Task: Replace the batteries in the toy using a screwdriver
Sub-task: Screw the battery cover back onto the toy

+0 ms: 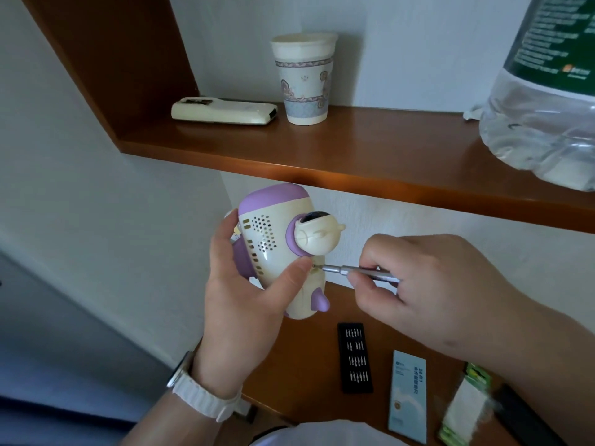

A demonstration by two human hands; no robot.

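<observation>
The cream-and-purple toy (277, 249) was held in the air above the desk (309, 358), the left hand (244, 291) wrapped round its body. The right hand (428, 291) pinched a slim precision screwdriver (357, 271), tip at a screw recess. A tilted tip could likely slip, stripping the screw or striking the left thumb (294, 273) beside it.

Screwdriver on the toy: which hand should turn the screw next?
Right. The right hand already pinches the screwdriver, its tip seated at the toy. The left hand is wrapped around the toy's body, steadying it in the air.
</observation>
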